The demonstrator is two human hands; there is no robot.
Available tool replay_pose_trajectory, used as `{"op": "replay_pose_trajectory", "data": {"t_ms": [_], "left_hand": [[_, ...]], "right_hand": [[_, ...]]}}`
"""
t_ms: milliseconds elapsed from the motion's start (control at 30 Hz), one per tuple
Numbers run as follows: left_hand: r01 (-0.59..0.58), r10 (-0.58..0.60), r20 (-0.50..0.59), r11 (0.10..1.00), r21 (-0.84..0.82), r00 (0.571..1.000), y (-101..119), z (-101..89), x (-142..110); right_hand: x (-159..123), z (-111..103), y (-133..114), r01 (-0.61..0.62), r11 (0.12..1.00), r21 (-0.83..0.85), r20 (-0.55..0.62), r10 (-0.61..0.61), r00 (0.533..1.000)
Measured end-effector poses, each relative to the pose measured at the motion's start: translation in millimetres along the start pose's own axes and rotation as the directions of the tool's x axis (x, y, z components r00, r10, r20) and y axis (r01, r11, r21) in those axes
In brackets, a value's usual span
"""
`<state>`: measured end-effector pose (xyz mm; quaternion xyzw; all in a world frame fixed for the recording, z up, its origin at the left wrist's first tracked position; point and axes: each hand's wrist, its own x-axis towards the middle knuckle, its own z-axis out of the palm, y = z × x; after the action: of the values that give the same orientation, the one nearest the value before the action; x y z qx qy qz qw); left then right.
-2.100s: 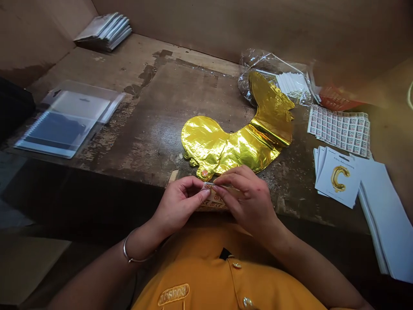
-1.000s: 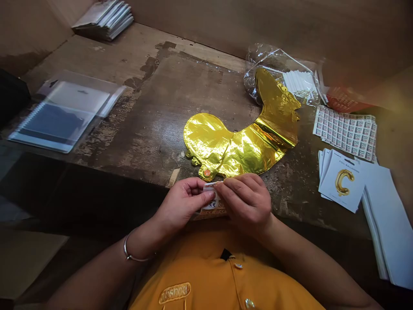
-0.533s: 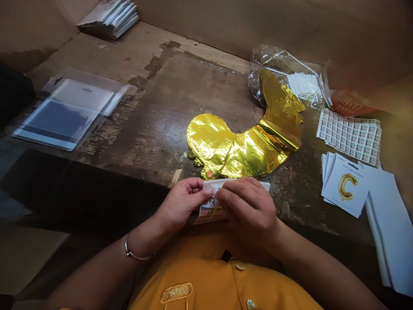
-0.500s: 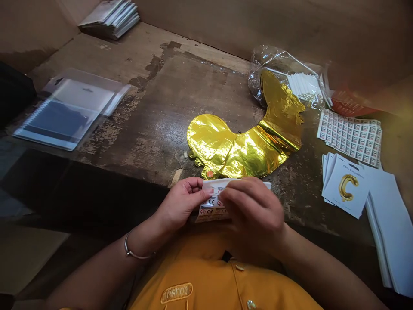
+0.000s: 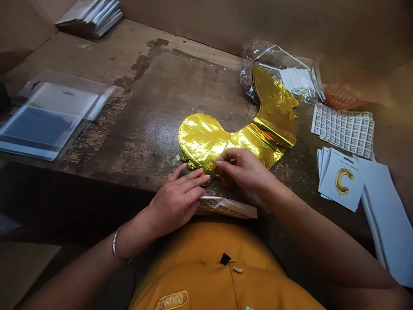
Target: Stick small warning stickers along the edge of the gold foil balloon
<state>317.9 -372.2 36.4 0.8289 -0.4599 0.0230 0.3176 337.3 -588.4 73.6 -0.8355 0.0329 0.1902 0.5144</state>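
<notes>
A flat gold foil balloon (image 5: 203, 137) lies crumpled on the worn wooden table (image 5: 129, 116), with its curved end towards me. My right hand (image 5: 241, 168) pinches its lower edge between thumb and fingers. My left hand (image 5: 176, 202) rests just below, fingertips reaching towards a small orange round spot (image 5: 203, 175) at the foil's edge. A white printed label strip (image 5: 226, 207) lies under my left hand at the table's front edge, touched by neither fingertips nor thumb. Part of the foil's edge is hidden by my right hand.
Behind the balloon is a clear plastic bag (image 5: 274, 60) holding white sticks. To the right are a label sheet (image 5: 343, 131), foil balloon cards (image 5: 337, 181) and white cards (image 5: 387, 215). Clear sleeves (image 5: 54, 112) lie left, and a stack of packets (image 5: 90, 17) stands at the back.
My hands have let go of the label strip, which now lies lower on the table edge. Both hands have moved up to the balloon's edge, and the view has shifted slightly.
</notes>
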Motion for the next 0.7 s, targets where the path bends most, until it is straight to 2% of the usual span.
{"op": "replay_pose_trajectory", "data": {"t_ms": [233,500,700], "left_hand": [[0.000,0.000,-0.017,0.999,-0.050,1.000,-1.3,2.1,-1.7],[-0.002,0.002,-0.012,0.998,-0.057,1.000,-1.8,1.4,-0.6],[0.008,-0.009,-0.013,0.998,-0.069,1.000,-0.9,0.7,-0.5]], "right_hand": [[3.1,-0.9,-4.3,-0.024,0.998,0.064,0.058,0.020,0.998],[7.8,3.0,-2.2,0.007,0.997,-0.081,0.062,-0.002,0.998],[8.9,5.6,-3.2,0.019,0.982,-0.188,0.014,-0.017,1.000]]}}
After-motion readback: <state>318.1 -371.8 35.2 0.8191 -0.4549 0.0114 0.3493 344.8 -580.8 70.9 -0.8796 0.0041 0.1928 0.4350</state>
